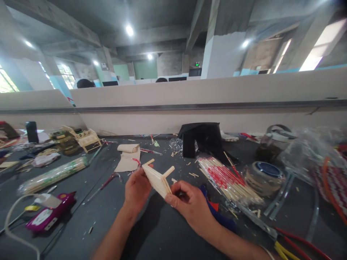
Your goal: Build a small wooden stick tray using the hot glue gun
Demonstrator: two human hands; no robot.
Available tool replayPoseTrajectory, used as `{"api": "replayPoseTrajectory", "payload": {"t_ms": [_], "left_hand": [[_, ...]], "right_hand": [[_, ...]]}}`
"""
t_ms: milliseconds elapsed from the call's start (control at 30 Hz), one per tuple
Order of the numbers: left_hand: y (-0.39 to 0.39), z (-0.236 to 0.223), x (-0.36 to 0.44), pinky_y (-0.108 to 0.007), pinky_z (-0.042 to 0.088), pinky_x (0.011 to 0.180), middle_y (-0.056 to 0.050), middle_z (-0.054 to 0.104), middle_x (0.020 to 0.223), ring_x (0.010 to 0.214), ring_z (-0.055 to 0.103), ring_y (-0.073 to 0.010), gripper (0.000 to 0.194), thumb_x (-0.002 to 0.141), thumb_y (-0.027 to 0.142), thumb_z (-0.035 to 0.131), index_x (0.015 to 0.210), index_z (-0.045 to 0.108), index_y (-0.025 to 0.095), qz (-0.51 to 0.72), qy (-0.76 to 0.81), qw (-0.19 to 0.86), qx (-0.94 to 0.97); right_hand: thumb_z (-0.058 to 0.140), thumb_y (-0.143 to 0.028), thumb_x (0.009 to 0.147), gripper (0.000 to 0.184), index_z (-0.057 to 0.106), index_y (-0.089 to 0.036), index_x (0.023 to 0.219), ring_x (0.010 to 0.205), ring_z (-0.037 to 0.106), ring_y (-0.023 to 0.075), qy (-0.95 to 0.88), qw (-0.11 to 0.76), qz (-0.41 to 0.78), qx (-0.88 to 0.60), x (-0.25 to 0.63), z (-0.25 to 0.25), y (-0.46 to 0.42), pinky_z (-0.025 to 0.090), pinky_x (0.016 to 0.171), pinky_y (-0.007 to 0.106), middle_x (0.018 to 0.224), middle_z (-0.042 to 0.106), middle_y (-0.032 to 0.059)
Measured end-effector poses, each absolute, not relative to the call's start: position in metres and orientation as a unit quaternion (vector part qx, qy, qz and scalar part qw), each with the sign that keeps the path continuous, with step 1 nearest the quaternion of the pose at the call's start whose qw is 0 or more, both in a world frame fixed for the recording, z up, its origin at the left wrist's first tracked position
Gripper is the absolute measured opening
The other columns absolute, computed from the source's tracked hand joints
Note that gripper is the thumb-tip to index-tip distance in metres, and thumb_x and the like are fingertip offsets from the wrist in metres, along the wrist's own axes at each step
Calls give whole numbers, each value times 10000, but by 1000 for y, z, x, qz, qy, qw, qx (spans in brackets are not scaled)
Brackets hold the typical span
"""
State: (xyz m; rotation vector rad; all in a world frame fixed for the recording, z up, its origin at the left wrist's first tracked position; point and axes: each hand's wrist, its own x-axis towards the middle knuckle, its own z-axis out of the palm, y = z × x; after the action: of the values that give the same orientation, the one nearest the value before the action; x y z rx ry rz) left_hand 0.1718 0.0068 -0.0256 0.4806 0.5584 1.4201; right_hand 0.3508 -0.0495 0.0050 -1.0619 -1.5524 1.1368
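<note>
I hold a small panel of glued wooden sticks (pixel 157 178) above the dark table (pixel 108 213), tilted, with short stick ends poking out at its top and right. My left hand (pixel 137 189) grips its left side, fingers closed round it. My right hand (pixel 189 204) pinches its lower right corner between thumb and fingers.
A bag of wooden sticks with red bands (pixel 227 178) lies right of my hands, a tape roll (pixel 264 177) beyond it. A long stick bundle (pixel 54 175), a purple glue gun (pixel 50 213), a red-handled tool (pixel 107 182), a small stick model (pixel 86 139) and a black box (pixel 202 139) lie around.
</note>
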Motion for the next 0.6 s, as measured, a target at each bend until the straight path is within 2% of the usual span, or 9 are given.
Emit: {"api": "replayPoseTrajectory", "payload": {"t_ms": [100,233,333,500,600], "left_hand": [[7,-24,172,-286,513,689,-30,698,741,676,635,-152,276,814,384,599,824,688,124,622,262,707,212],[7,-24,174,-249,487,588,7,634,630,555,584,-116,234,797,375,621,753,648,146,618,302,693,216],[6,-25,175,-224,447,547,27,516,518,477,496,-88,308,799,423,581,680,609,140,586,313,706,246],[4,-28,180,-234,398,558,41,425,515,497,420,-95,346,807,452,500,635,567,158,551,342,666,368],[-1,-31,186,-240,366,541,34,422,509,507,401,-112,319,795,408,515,587,545,168,527,361,656,402]], "right_hand": [[661,-347,745,205,574,-166,704,566,456,97,-644,442,461,-421,346,8,-50,362,537,213,615,515,-39],[667,-331,749,186,593,-163,725,588,485,102,-653,430,481,-398,340,4,-51,388,556,216,645,556,-27],[661,-325,760,171,610,-164,736,592,505,100,-663,406,522,-350,340,2,-50,408,554,209,661,580,-20],[585,-384,803,237,590,-171,701,456,451,70,-624,427,538,-373,348,-7,-33,352,373,164,596,552,-28],[582,-386,793,218,588,-170,768,446,464,73,-571,461,525,-431,352,-17,-19,348,314,144,613,565,-25]]}}
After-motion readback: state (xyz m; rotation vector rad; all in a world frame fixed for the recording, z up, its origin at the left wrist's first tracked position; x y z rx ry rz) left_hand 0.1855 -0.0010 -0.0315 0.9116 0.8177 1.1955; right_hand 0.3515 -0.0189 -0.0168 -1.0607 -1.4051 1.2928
